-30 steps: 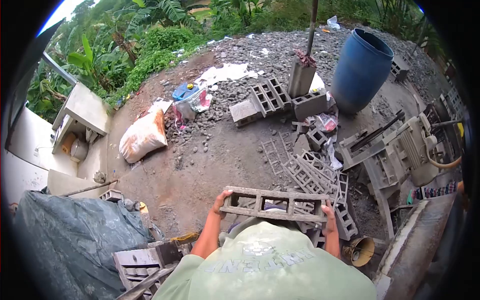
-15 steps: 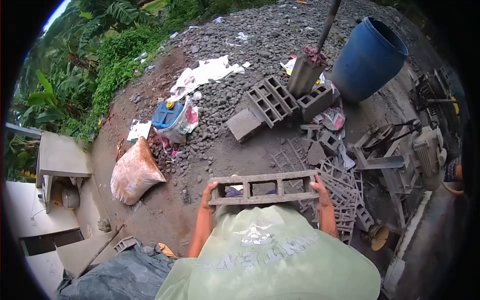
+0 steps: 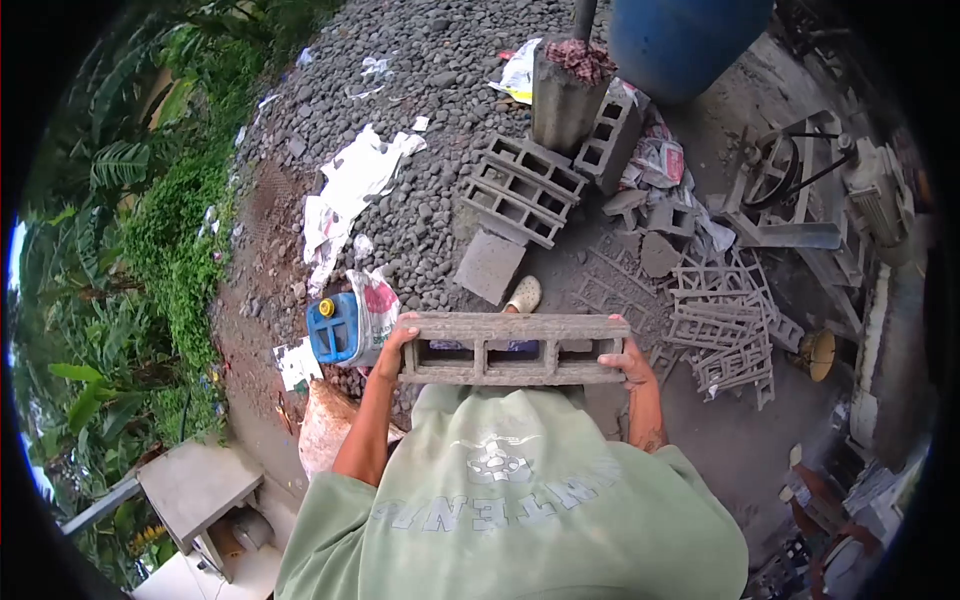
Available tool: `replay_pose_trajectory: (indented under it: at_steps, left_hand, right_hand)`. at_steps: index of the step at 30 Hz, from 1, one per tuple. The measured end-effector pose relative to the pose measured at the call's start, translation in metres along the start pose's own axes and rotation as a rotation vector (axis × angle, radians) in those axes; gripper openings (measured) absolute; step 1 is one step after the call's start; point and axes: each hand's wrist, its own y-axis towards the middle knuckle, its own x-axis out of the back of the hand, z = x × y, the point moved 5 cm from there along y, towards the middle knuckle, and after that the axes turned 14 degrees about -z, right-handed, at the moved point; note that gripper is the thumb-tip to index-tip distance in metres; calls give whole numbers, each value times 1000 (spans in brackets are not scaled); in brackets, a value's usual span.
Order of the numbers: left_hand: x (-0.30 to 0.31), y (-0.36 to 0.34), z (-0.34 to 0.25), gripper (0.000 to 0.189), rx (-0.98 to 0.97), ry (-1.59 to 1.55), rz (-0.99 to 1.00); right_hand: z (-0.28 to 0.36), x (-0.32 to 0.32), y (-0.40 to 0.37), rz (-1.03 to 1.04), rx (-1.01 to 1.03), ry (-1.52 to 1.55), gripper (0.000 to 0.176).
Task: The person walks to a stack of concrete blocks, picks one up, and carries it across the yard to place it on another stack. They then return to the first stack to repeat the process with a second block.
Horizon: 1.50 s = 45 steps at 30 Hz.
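Head view: left hand [image 3: 393, 345] and right hand [image 3: 630, 358] keep a clamped grip on the block [image 3: 510, 348], now near the jerrycan [image 3: 330, 328].

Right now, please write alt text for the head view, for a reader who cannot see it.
The left hand and right hand hold a grey hollow concrete block by its ends, above a green shirt. Gravel, more blocks and a blue jerrycan lie beyond.
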Motion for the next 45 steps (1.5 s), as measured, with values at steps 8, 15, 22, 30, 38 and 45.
replay_pose_trajectory:
  at_steps: [8, 15, 22, 30, 38, 45]
  left_hand:
    - [-2, 177, -28, 49, 185, 194, 111]
    - [-7, 396, 59, 72, -19, 320, 175]
    - [-25, 535, 133, 76, 32, 202, 257]
    - [-29, 597, 175, 73, 69, 138, 247]
    - [-32, 603, 174, 73, -22, 152, 277]
    - [-28, 579, 158, 70, 42, 222, 204]
  right_hand:
    - [-78, -28, 109, -284, -31, 138, 105]
    - [-202, 3, 300, -525, 31, 421, 102]
    - [-258, 38, 424, -649, 39, 325, 105]
    - [-252, 58, 472, -688, 114, 223, 105]
    - [-241, 52, 470, -648, 72, 176, 106]
    - [-223, 44, 458, -690, -23, 0, 89]
